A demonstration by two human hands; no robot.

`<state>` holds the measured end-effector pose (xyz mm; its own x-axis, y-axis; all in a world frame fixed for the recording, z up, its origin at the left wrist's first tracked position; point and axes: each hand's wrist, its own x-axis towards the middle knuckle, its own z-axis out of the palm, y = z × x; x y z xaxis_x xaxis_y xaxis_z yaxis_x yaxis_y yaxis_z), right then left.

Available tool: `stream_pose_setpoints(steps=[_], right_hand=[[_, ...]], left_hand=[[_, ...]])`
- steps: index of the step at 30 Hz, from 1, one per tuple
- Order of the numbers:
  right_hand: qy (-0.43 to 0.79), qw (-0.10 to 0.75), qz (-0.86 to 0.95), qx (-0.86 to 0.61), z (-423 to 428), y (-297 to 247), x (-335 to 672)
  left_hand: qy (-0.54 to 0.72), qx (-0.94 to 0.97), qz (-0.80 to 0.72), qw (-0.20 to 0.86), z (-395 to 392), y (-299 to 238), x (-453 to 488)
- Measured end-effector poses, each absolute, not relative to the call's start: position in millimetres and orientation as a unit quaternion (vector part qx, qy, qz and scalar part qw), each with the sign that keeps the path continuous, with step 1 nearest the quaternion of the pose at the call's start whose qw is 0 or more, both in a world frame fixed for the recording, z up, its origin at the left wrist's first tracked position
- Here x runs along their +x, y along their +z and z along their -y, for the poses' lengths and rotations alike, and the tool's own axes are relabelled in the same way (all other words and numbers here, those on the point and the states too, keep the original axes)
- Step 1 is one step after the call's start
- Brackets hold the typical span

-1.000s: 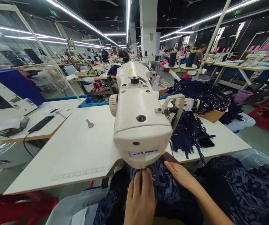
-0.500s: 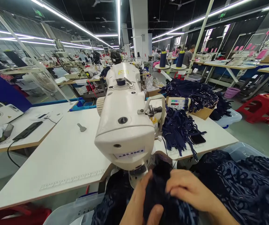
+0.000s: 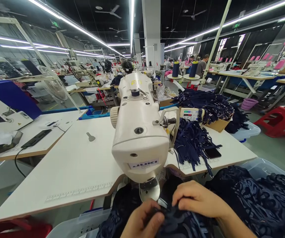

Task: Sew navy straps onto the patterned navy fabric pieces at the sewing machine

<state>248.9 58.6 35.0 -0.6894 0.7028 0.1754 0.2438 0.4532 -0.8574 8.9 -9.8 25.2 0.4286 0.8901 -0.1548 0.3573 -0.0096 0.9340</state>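
Note:
At the needle end of a white JUKI sewing machine (image 3: 141, 145), both hands are on a dark navy patterned garment piece (image 3: 179, 219). My left hand (image 3: 144, 218) lies left of the metal guard (image 3: 149, 191), its thumb and fingers closed on the fabric. To the right, my right hand (image 3: 194, 198) has its fingers curled and pinching the cloth's upper edge. A narrow light strip shows on the cloth between the hands, just below the guard. The needle and presser foot are hidden from view.
Navy straps (image 3: 192, 142) lie in a heap on the table beside a phone (image 3: 212, 152). More straps fill a cardboard box (image 3: 218, 125) behind. Patterned navy garments (image 3: 264, 195) spill over a clear bin at right. A flat grey tool (image 3: 91, 136) rests on the white tabletop (image 3: 83, 162).
My left hand has gone from flatter, stretched fingers to curled ones gripping the fabric. The cloth between the hands has turned, showing its pattern and a light strip. The view has shifted slightly.

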Motion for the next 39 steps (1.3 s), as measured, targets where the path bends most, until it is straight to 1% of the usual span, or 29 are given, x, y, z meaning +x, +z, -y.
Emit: stream_pose_setpoints(steps=[1, 3, 6, 9, 11, 13, 15, 19, 23, 26, 29, 31, 35, 39], right_hand=[[0.416, 0.253, 0.794, -0.365, -69, 31, 256], [0.331, 0.259, 0.727, -0.542, -98, 20, 274], [0.246, 0.259, 0.655, -0.666, -144, -3, 296], [0.18, 0.248, 0.603, -0.736, -174, -24, 302], [0.161, 0.245, 0.592, -0.75, -181, -31, 302], [0.152, 0.254, 0.59, -0.751, -182, -32, 303], [0.149, 0.274, 0.583, -0.75, -180, -27, 310], [0.177, 0.342, 0.543, -0.746, -177, -13, 329], [0.269, 0.44, 0.498, -0.697, -176, -6, 337], [0.356, 0.492, 0.468, -0.642, -167, -11, 329], [0.417, 0.511, 0.44, -0.609, -149, -23, 317], [0.435, 0.513, 0.421, -0.608, -134, -35, 313], [0.431, 0.515, 0.402, -0.623, -110, -52, 319], [0.437, 0.522, 0.414, -0.604, -96, -45, 328]], left_hand=[[0.263, 0.695, -0.489, 0.457, 7, 29, 4], [0.269, 0.768, -0.497, 0.301, 0, 35, -4], [0.232, 0.844, -0.478, 0.079, -12, 38, -6], [0.2, 0.846, -0.486, -0.087, -20, 35, -1], [0.211, 0.826, -0.494, -0.169, -21, 31, 4], [0.238, 0.802, -0.498, -0.229, -18, 25, 7], [0.263, 0.793, -0.492, -0.246, -13, 19, 9], [0.272, 0.795, -0.493, -0.225, -6, 13, 12], [0.262, 0.774, -0.527, -0.234, -4, 15, 20], [0.282, 0.775, -0.528, -0.203, -3, 17, 25], [0.28, 0.786, -0.526, -0.161, -1, 16, 24], [0.27, 0.793, -0.527, -0.144, 0, 15, 22], [0.275, 0.788, -0.533, -0.135, 3, 15, 22], [0.285, 0.789, -0.535, -0.104, 5, 22, 25]])
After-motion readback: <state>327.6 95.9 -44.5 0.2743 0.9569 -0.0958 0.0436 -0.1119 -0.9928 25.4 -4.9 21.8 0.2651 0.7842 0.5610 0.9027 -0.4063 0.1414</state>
